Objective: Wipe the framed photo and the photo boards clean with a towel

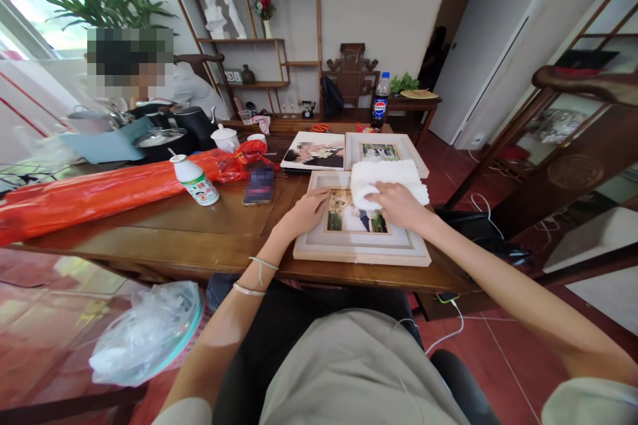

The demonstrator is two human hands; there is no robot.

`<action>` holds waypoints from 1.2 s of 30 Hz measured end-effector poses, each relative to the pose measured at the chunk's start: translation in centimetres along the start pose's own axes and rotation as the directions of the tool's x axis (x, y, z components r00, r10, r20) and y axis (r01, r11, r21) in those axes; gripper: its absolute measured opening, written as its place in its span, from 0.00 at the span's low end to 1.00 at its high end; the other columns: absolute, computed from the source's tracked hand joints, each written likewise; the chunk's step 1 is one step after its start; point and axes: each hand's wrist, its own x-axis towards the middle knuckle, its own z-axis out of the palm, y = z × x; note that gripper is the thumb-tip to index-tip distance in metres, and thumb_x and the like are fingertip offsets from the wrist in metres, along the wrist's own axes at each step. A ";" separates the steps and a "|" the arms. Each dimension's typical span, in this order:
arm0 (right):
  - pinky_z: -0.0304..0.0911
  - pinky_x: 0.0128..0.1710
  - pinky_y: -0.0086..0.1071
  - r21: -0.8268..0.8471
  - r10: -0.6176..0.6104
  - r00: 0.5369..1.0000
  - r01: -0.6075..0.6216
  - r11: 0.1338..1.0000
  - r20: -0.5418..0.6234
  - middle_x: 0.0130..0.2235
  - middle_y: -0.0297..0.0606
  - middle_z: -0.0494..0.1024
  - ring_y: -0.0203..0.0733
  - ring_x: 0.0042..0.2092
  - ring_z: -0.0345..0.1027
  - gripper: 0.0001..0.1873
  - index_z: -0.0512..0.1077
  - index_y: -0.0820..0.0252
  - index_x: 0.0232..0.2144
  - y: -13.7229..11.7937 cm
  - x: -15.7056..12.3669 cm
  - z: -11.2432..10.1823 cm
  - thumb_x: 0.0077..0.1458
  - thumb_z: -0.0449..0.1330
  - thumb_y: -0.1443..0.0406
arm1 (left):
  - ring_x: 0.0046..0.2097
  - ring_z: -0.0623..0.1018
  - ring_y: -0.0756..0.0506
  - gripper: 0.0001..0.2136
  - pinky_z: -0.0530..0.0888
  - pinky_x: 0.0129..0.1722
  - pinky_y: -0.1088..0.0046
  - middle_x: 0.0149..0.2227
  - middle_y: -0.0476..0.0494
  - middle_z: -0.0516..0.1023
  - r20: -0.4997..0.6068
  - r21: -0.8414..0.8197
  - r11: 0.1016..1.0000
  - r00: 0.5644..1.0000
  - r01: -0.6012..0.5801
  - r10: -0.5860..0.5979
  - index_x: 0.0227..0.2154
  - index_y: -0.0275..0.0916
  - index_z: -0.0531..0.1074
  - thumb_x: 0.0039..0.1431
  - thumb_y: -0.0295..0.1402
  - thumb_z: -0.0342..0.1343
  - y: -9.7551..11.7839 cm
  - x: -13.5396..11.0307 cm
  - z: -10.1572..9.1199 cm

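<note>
A pale wooden picture frame [366, 255] with a wide white mat lies flat at the table's front edge. In its middle is a photo [343, 218], partly covered. My left hand [308, 211] rests on the frame's left side, fingers stretched toward the photo. Pressed on the upper right of the frame, my right hand [399, 204] grips a folded white towel [391, 176]. The towel also overlaps a second white-matted picture frame [416, 151] behind. A photo album or print [315, 150] lies left of that second frame.
On the wooden table [239, 232] are a phone [259, 184], a white bottle [195, 180], a long red plastic-wrapped bundle [114, 189], orange scissors [320, 127] and a cola bottle [381, 103]. Another person [187, 86] sits at the far left. A bagged basket [149, 332] stands below.
</note>
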 end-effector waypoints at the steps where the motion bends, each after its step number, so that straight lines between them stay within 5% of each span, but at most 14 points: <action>1: 0.59 0.39 0.36 0.016 -0.024 0.999 0.024 1.000 0.021 0.45 0.48 0.74 0.47 0.42 0.68 0.28 0.73 0.59 0.48 -1.1 -0.8 -0.8 0.43 0.51 0.77 | 0.60 0.66 0.41 0.19 0.65 0.59 0.61 0.58 0.36 0.67 0.001 0.001 1.000 1.000 -0.001 0.001 0.53 0.33 0.67 0.63 0.30 0.42 0.0 0.0 0.0; 7: 0.56 0.33 0.34 0.180 -0.115 0.981 0.086 0.980 0.158 0.36 0.41 0.75 0.44 0.35 0.67 0.28 0.72 0.53 0.46 -6.7 -6.7 -6.5 0.43 0.51 0.76 | 0.59 0.67 0.42 0.19 0.65 0.59 0.61 0.58 0.37 0.67 -0.005 -0.006 1.000 1.000 -0.015 0.015 0.54 0.33 0.67 0.62 0.29 0.43 0.0 0.0 -0.1; 11: 0.59 0.41 0.37 0.272 -0.118 0.988 0.086 0.959 0.102 0.41 0.41 0.75 0.46 0.42 0.68 0.28 0.70 0.53 0.48 -7.7 -7.5 -6.4 0.43 0.52 0.75 | 0.59 0.67 0.42 0.19 0.63 0.60 0.63 0.57 0.34 0.68 0.002 0.009 0.999 0.999 -0.041 0.041 0.53 0.29 0.67 0.63 0.29 0.42 0.0 0.1 -0.2; 18: 0.49 0.56 0.48 0.107 0.019 1.000 -0.017 0.994 -0.021 0.59 0.51 0.62 0.55 0.60 0.53 0.31 0.66 0.58 0.54 -0.8 -2.2 -0.2 0.44 0.56 0.74 | 0.58 0.68 0.42 0.17 0.64 0.59 0.61 0.57 0.35 0.69 0.003 0.043 0.998 0.999 -0.047 0.047 0.51 0.32 0.69 0.63 0.29 0.43 0.3 0.1 -0.4; 21: 0.46 0.56 0.53 0.012 0.081 0.995 -0.081 0.997 -0.052 0.57 0.53 0.63 0.58 0.61 0.50 0.31 0.63 0.58 0.56 2.2 -0.1 0.6 0.48 0.56 0.71 | 0.58 0.68 0.41 0.17 0.64 0.59 0.60 0.57 0.35 0.69 -0.005 0.030 0.998 0.999 -0.053 0.053 0.51 0.32 0.69 0.63 0.29 0.43 0.2 0.0 -0.4; 25: 0.52 0.52 0.45 -0.051 0.040 0.999 -0.041 0.998 -0.025 0.47 0.53 0.71 0.54 0.53 0.61 0.30 0.60 0.62 0.57 3.1 1.1 0.4 0.49 0.53 0.72 | 0.58 0.69 0.42 0.17 0.65 0.58 0.61 0.56 0.37 0.69 -0.013 0.022 0.999 0.999 -0.045 0.045 0.51 0.34 0.70 0.62 0.29 0.44 -0.1 0.1 -0.2; 31: 0.55 0.34 0.34 -0.092 0.036 0.995 -0.028 0.995 0.088 0.36 0.46 0.75 0.45 0.34 0.67 0.31 0.60 0.61 0.56 0.5 -0.8 -1.7 0.47 0.50 0.72 | 0.57 0.70 0.42 0.17 0.65 0.58 0.60 0.55 0.38 0.71 -0.019 0.020 0.999 0.999 -0.045 0.045 0.50 0.35 0.70 0.61 0.27 0.44 -0.1 0.3 -0.1; 36: 0.54 0.30 0.33 0.010 -0.030 0.978 0.029 1.000 0.205 0.31 0.42 0.75 0.45 0.31 0.68 0.32 0.61 0.57 0.56 -4.4 -5.0 -6.1 0.45 0.51 0.72 | 0.58 0.69 0.43 0.17 0.65 0.59 0.61 0.56 0.39 0.70 -0.023 0.024 0.999 0.999 -0.046 0.046 0.51 0.35 0.69 0.61 0.27 0.45 0.1 0.2 -0.2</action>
